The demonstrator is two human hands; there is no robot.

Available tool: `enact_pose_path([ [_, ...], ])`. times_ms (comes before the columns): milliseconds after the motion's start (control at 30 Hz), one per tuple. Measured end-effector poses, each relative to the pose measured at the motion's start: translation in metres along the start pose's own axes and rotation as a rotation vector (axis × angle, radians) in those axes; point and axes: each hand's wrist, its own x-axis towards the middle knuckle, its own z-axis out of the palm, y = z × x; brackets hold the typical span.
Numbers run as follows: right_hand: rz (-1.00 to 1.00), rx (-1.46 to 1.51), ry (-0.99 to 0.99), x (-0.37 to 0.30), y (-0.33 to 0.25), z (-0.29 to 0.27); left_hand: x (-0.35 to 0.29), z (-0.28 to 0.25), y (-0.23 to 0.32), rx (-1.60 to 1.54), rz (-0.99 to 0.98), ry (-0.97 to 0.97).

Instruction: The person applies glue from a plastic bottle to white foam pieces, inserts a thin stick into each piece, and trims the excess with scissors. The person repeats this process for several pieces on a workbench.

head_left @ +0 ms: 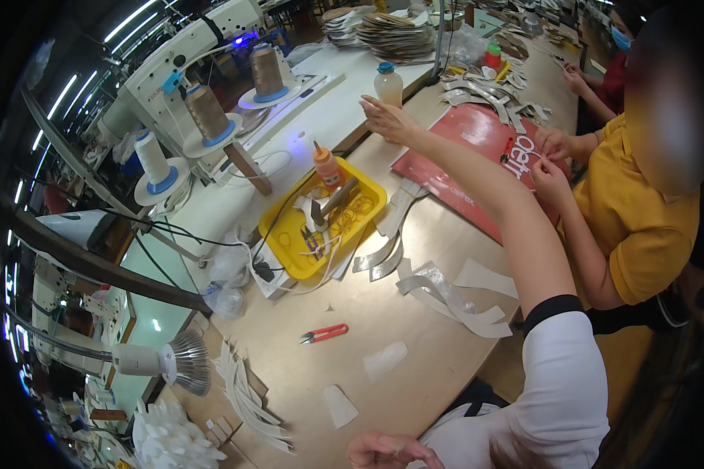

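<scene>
My right arm stretches far across the table, and my right hand (pixel 389 121) is beside a clear bottle with a blue cap (pixel 389 80). Its fingers are extended, with no visible grip on the bottle; the hand hides the bottle's lower part. At the bottom edge, my left hand (pixel 395 451) is partly cut off. Its fingers are loosely bent and apart, with nothing seen in them. Two pale cut pieces, one whitish (pixel 386 360) and one tapered (pixel 340 406), lie near it. Red-handled thread snips (pixel 325 334) rest on the tabletop beyond.
A yellow tray (pixel 378 190) holds a hammer (pixel 339 202), an orange bottle (pixel 328 170) and rubber bands. Grey strips (pixel 454 301) lie near a red sheet (pixel 477 168). A co-worker's hands (pixel 553 164) work at right. Left are a lamp (pixel 186 361), pale strips (pixel 246 399) and thread spools (pixel 208 113).
</scene>
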Motion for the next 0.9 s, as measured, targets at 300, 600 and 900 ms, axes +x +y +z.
enact_pose_path([
  [300,0.349,0.935,0.171,-0.115,-0.022,-0.154,0.023,-0.018,0.014,0.123,0.460,-0.813],
  [600,0.601,2.022,0.370,-0.283,-0.141,-0.314,0.030,-0.079,-0.029,-0.434,0.271,-0.095],
  [900,0.853,2.222,0.183,-0.383,-0.172,-0.283,-0.052,-0.151,-0.056,-0.324,0.546,0.159],
])
